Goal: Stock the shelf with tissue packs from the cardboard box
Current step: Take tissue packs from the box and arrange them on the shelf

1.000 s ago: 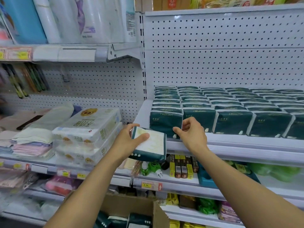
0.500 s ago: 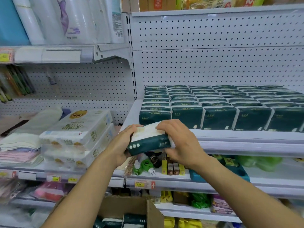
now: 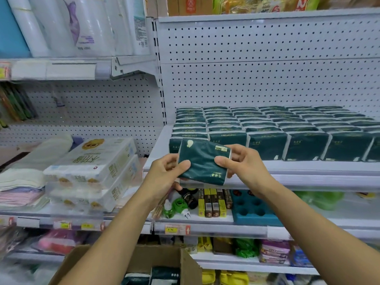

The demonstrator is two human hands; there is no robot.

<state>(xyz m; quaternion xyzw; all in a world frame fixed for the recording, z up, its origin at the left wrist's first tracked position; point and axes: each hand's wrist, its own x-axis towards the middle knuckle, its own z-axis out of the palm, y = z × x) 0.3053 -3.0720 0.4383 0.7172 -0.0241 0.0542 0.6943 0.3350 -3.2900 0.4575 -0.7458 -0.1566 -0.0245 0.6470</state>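
Note:
A dark green tissue pack (image 3: 202, 161) is held in front of the shelf edge, its broad green face turned toward me. My left hand (image 3: 164, 173) grips its left end, thumb on the front. My right hand (image 3: 240, 164) grips its right end the same way. Behind it, the white shelf (image 3: 287, 168) carries several rows of identical green tissue packs (image 3: 267, 128), filling it from the left edge to the right. The open cardboard box (image 3: 160, 264) sits at the bottom of the view with more green packs inside.
White multi-roll tissue bundles (image 3: 92, 171) are stacked on the lower left shelf beside folded towels (image 3: 22, 182). Below the tissue shelf stand small bottles, yellow boxes and a blue tray (image 3: 253, 208). Paper towel rolls (image 3: 72, 25) fill the upper left shelf. Pegboard backs the shelving.
My right hand left the shelved pack and joined the left on the held pack. Together they turned it from white face up to green face toward me, and raised it slightly.

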